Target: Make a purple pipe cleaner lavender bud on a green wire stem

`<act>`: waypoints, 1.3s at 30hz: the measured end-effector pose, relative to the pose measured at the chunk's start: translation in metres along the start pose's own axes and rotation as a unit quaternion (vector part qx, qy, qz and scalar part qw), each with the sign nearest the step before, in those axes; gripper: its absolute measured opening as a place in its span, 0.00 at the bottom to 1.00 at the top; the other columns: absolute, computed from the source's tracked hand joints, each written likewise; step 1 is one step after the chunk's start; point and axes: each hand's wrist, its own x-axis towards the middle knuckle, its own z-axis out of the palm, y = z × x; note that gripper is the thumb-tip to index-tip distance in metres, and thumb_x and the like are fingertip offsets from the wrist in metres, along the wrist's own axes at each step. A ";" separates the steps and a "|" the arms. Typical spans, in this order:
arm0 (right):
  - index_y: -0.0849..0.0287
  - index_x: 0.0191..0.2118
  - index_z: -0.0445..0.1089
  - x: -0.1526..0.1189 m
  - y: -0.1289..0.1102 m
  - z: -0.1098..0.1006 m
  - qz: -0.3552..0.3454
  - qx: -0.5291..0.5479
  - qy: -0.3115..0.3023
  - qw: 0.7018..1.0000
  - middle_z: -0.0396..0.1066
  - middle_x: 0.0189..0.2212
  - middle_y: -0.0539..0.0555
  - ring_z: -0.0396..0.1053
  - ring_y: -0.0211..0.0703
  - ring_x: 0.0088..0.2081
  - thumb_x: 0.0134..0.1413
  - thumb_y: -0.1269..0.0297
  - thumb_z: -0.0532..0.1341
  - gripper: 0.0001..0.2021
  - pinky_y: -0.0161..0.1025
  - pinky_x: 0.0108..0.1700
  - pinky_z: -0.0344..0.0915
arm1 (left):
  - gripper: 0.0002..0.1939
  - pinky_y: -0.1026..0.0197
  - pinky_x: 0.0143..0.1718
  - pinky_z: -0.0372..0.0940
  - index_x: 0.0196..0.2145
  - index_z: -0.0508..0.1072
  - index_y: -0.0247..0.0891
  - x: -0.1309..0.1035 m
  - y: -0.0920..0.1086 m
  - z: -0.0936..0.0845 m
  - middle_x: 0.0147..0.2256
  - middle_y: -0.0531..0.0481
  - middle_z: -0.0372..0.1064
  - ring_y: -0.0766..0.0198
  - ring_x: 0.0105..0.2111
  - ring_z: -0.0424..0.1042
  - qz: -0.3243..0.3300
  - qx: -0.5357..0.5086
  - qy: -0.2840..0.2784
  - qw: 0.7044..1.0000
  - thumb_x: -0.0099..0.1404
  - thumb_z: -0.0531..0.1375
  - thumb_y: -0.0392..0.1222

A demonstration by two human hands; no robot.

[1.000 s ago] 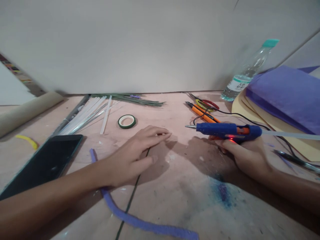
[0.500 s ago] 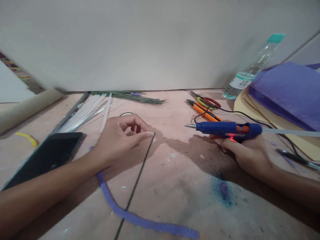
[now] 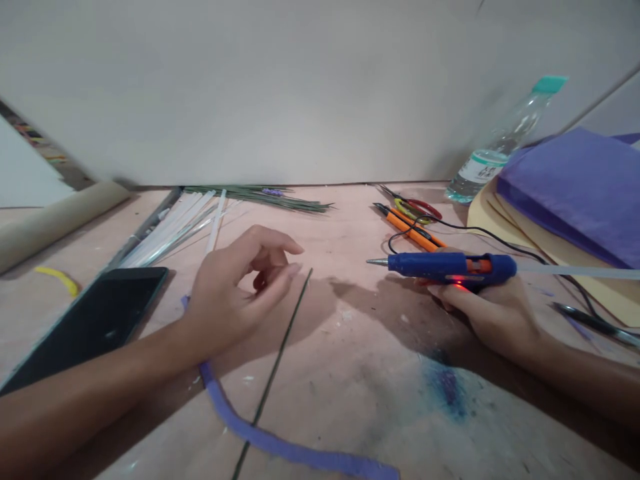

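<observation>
Left hand [image 3: 233, 293], center-left: thumb and index slightly parted, nothing gripped | right hand [image 3: 500, 310], right: fingers wrapped round glue gun [image 3: 430, 265], we judge to hold its nozzle off the table | 1 green stem [image 3: 280, 353], lower center, crosses 1 purple strip [image 3: 300, 455]

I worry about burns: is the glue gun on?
On, it seems: the glue gun shows a glowing red light by the right hand holding it.

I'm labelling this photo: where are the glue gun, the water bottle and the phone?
Glue gun [image 3: 430, 265], head view: blue barrel.
Water bottle [image 3: 481, 169], head view: white label.
Phone [image 3: 97, 319], head view: dark screen.
</observation>
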 end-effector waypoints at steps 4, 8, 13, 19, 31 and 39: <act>0.51 0.31 0.85 -0.001 0.002 -0.003 -0.031 -0.008 -0.041 0.999 0.85 0.28 0.50 0.83 0.52 0.31 0.49 0.60 0.72 0.04 0.41 0.33 0.79 | 0.29 0.60 0.38 0.76 0.69 0.68 0.49 -0.006 0.001 0.001 0.60 0.41 0.76 0.58 0.46 0.80 0.066 0.024 -0.060 0.996 0.75 0.68 0.38; 0.51 0.30 0.83 0.000 -0.004 -0.006 -0.086 -0.015 -0.087 0.992 0.84 0.30 0.50 0.82 0.51 0.32 0.52 0.62 0.71 0.02 0.40 0.36 0.79 | 0.36 0.40 0.69 0.66 0.75 0.61 0.43 -0.003 -0.003 0.000 0.78 0.32 0.51 0.40 0.75 0.58 0.133 0.081 -0.254 0.955 0.77 0.67 0.51; 0.51 0.31 0.83 0.001 -0.006 -0.009 -0.133 -0.017 -0.116 0.984 0.83 0.32 0.50 0.81 0.49 0.34 0.54 0.65 0.70 0.03 0.38 0.35 0.77 | 0.13 0.48 0.61 0.64 0.59 0.74 0.37 0.000 -0.002 0.001 0.57 0.40 0.78 0.50 0.57 0.74 0.183 0.074 -0.300 0.933 0.81 0.59 0.41; 0.49 0.33 0.86 -0.004 -0.003 -0.003 -0.040 -0.026 0.000 0.999 0.86 0.32 0.50 0.85 0.56 0.37 0.46 0.59 0.72 0.06 0.46 0.43 0.82 | 0.19 0.48 0.56 0.63 0.65 0.68 0.37 -0.004 0.004 0.004 0.62 0.39 0.78 0.49 0.56 0.75 0.222 0.107 -0.323 0.914 0.80 0.57 0.41; 0.49 0.28 0.86 -0.002 -0.008 0.000 -0.020 0.006 0.009 1.000 0.86 0.28 0.50 0.85 0.53 0.30 0.45 0.61 0.71 0.04 0.42 0.31 0.81 | 0.25 0.46 0.56 0.67 0.70 0.65 0.37 -0.004 0.005 0.006 0.58 0.37 0.78 0.46 0.55 0.75 0.218 0.128 -0.333 0.908 0.82 0.56 0.49; 0.49 0.28 0.85 -0.001 -0.009 0.002 -0.012 0.011 0.034 0.999 0.87 0.30 0.51 0.86 0.56 0.34 0.45 0.63 0.71 0.03 0.46 0.39 0.84 | 0.16 0.44 0.58 0.64 0.61 0.74 0.38 -0.003 0.005 0.006 0.58 0.38 0.77 0.44 0.56 0.73 0.230 0.131 -0.355 0.897 0.81 0.57 0.44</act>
